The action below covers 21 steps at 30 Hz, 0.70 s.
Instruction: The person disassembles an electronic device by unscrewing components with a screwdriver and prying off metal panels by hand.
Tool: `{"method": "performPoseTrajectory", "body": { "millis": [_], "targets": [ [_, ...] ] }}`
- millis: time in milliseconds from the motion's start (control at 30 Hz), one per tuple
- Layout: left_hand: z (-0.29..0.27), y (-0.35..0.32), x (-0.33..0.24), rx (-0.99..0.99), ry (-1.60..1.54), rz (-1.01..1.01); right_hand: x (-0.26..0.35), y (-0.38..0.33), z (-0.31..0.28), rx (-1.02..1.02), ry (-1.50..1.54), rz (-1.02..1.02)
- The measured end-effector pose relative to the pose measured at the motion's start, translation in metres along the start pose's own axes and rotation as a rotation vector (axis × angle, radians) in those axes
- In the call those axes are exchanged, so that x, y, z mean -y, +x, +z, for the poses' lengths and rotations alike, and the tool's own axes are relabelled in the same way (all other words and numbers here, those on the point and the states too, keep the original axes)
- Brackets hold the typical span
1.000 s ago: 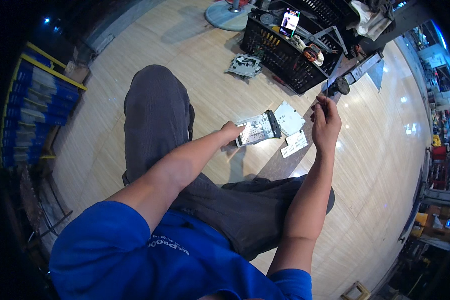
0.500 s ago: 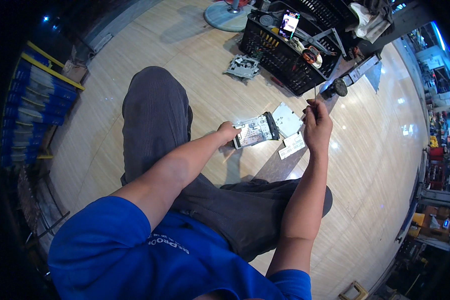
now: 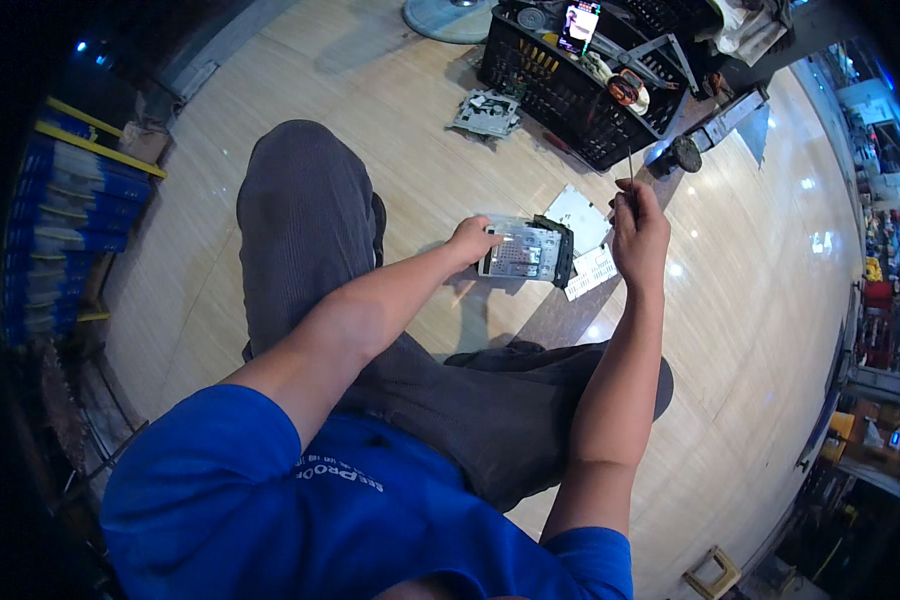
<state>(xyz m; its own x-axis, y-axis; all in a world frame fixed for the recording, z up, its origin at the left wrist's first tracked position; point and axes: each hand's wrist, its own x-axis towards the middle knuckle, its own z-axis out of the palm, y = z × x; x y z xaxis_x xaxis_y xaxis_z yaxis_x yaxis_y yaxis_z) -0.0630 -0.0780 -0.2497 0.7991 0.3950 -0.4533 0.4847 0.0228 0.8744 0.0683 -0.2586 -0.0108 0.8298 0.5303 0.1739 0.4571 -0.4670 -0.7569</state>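
Note:
My left hand (image 3: 473,243) grips the near-left end of a metal device casing (image 3: 526,254), thumb over its top. The casing is boxy and silver, perforated, with a black front panel at its right end. My right hand (image 3: 640,232), raised to the right of it, is closed around a tool with a thin metal shaft (image 3: 630,165) pointing away from me, which looks like a screwdriver; its handle is mostly hidden by the fingers. On the floor beside the casing lie a flat pale metal plate (image 3: 579,214) and a smaller slotted white plate (image 3: 591,274).
A black plastic crate (image 3: 568,118) with tools and a lit phone (image 3: 578,26) stands ahead. Left of it lies a stripped metal assembly (image 3: 486,113); right of it is a dark round-headed object (image 3: 682,155). Blue bins (image 3: 65,215) line the left side.
The casing has turned and tilted in my left hand and shifted slightly right, its black front now higher. My right hand keeps its grip on the tool. The view has shifted slightly.

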Motion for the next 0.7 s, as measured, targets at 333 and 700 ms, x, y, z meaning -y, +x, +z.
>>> {"method": "performPoseTrajectory", "body": {
  "millis": [333,700],
  "targets": [
    [-0.007,-0.007,-0.064,-0.095,0.553,0.303,-0.005,-0.001,-0.004,-0.034,0.013,-0.027],
    [0.006,-0.011,-0.081,-0.003,0.991,0.227,-0.001,0.005,0.0,-0.043,0.016,-0.005]
  ]
}}
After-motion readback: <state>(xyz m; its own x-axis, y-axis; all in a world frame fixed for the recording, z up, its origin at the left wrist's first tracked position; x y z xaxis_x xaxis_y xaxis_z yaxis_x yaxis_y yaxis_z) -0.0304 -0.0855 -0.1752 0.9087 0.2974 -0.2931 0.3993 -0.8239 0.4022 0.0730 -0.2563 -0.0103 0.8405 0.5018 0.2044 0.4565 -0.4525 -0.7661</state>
